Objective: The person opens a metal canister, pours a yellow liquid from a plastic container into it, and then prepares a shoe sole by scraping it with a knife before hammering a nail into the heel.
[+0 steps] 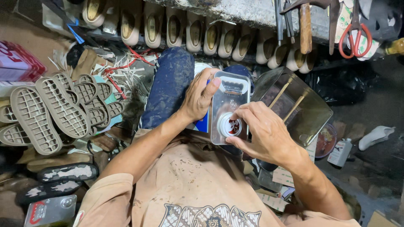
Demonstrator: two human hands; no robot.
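A rectangular silver metal can [229, 101] rests on my lap, top face up, with a round opening [230, 125] showing dark red inside. My left hand [198, 97] grips the can's left side, thumb laid across its upper corner. My right hand [263, 130] is at the round opening, fingers curled around its rim or cap; whether a cap sits in the fingers is hidden. My knee in dark blue trousers [170, 86] lies just left of the can.
A square metal tin [313, 111] holding two wooden sticks [288, 98] stands right of the can. Tan shoe soles [50, 111] pile at left. A row of cream shoes [198, 33], hanging tools and red-handled scissors [355, 35] line the bench ahead. A small bottle [340, 152] stands at right.
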